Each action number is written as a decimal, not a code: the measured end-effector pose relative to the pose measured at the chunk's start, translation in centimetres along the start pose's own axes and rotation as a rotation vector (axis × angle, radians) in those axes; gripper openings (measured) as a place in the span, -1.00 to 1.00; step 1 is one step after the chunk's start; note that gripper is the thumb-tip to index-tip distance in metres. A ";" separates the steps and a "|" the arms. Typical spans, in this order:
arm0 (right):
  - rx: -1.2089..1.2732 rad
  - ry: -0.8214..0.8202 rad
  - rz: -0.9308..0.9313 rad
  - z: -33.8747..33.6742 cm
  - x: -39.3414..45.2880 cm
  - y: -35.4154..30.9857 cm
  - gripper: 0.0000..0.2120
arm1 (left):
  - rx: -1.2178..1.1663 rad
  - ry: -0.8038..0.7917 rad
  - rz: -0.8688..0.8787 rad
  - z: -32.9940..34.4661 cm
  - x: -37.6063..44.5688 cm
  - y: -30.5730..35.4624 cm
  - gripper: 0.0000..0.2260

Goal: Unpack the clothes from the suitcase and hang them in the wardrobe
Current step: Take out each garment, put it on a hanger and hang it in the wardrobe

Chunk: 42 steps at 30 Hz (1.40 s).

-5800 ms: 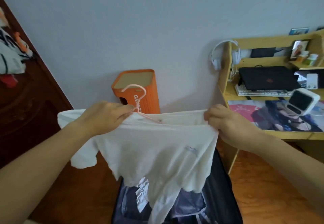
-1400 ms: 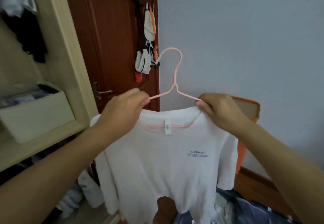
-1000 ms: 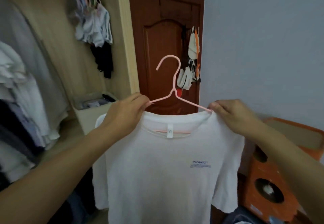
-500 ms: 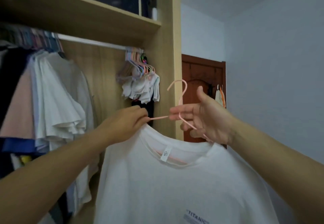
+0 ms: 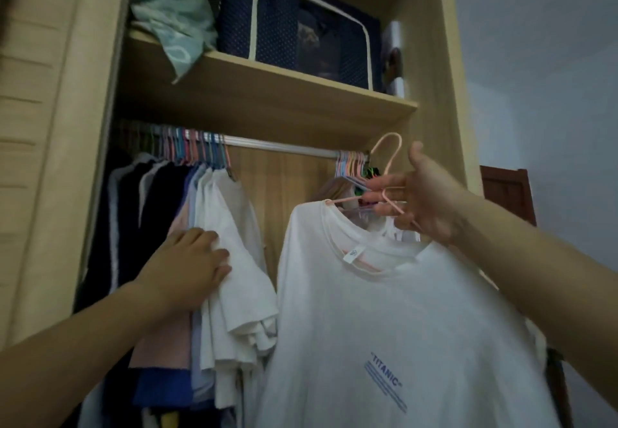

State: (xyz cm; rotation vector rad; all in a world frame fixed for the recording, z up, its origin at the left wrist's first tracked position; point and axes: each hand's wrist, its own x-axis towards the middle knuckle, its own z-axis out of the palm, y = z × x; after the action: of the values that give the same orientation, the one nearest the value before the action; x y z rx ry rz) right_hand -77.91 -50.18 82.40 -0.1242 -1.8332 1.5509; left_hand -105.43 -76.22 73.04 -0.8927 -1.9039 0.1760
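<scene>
Closest to the camera is the white t-shirt (image 5: 394, 327), filling most of the lower right. It's got small blue "TITANIC" lettering on the chest and a little tag inside the collar, and it's hanging off a pink hanger (image 5: 389, 173) whose arms run inside the neckline. The right hand (image 5: 421, 200) has the hanger right at the neck, below the hook, with the fingers curled around the wire and the thumb sticking up. The hook itself is up in the air just in front of the right end of the rail, not hooked over it as far as I can see.

Over on the left, the left hand (image 5: 189, 268) is laid against the hung clothes (image 5: 207, 277), fingers fairly straight and pressing on the sleeve of a white tee at the edge of the bunch. That bunch goes dark on the far left, then pinkish, light blue and white. Between those clothes and the held shirt there's a gap showing the wooden back panel.

Further back, the wardrobe rail (image 5: 281, 146) runs across with a packed row of coloured hangers on the left and a small cluster of spare hangers (image 5: 351, 165) shoved to the right end, right behind the held one.

Above that is the shelf (image 5: 274, 93), with a mint green pillow (image 5: 170, 16) on the left and a navy dotted storage bag (image 5: 301, 22) with cream trim next to it. A bit of brown door (image 5: 505, 193) shows at the far right past the wardrobe side.
</scene>
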 end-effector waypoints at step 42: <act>0.034 -0.251 0.023 16.5 41.3 4.5 0.01 | 0.062 0.385 -0.476 4.6 15.3 -5.4 -0.57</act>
State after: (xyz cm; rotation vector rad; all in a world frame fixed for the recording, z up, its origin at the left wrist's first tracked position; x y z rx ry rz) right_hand -119.32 -41.79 96.89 0.0694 -2.0015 1.6751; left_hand -115.69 -69.04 84.30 -0.3768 -1.6803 -0.2094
